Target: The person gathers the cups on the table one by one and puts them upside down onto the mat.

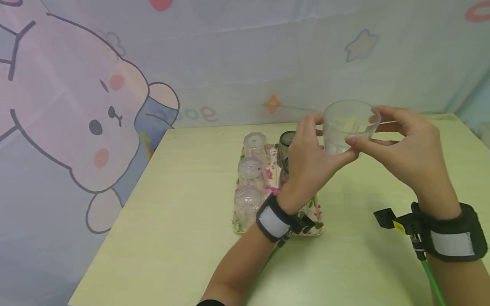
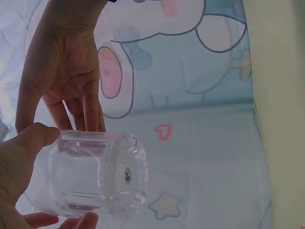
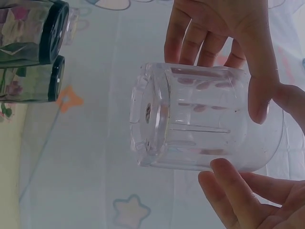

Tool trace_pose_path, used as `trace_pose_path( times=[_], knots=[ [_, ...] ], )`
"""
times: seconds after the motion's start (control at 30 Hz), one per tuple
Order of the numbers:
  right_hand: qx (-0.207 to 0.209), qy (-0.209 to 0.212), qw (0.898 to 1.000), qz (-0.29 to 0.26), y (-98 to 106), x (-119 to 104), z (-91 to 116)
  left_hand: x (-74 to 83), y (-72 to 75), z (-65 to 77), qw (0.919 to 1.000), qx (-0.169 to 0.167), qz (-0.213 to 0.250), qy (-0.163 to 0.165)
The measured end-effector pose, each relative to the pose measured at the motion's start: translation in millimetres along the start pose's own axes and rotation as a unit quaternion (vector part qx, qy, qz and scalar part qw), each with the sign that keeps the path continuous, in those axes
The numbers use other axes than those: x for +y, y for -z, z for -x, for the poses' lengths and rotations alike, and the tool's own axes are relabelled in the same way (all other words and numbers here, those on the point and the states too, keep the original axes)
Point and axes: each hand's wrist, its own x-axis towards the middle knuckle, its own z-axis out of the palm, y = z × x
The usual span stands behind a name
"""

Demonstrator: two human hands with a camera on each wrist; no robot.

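A clear drinking glass [image 1: 350, 125] is raised above the right part of the table, its open rim facing up. My left hand [image 1: 311, 159] grips its left side, and my right hand [image 1: 415, 146] pinches its right side near the rim. Both thumbs meet at the near side of the glass. The faceted wall and the base of the glass [image 2: 121, 176] show in the left wrist view. In the right wrist view fingers of both hands touch the wall of the glass [image 3: 205, 119].
Behind my left arm lies a floral tray [image 1: 314, 212]. A column of three clear glasses [image 1: 250, 170] stands upside down on it, beside dark-tinted glasses [image 1: 284, 146] partly hidden by my hand. The pale table [image 1: 180, 204] meets a printed cloth [image 1: 229, 76] at the back.
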Motion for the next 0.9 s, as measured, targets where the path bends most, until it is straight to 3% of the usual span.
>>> trace_pose_path(
  times=[0.3,0.57,0.9],
  knots=[
    [-0.006,0.001,1.000,0.002,-1.7,-0.1,0.0,-1.0,1.8,1.7,0.9999,0.002,0.001,0.010],
    [0.004,0.026,0.999,-0.037,-4.0,-2.7,0.0,-0.4,6.3,-1.0,0.9999,-0.003,0.004,0.012],
    [0.008,0.029,0.999,-0.023,-4.7,-4.3,2.5,-0.6,8.6,-1.1,0.9995,-0.013,0.013,0.025]
  ],
)
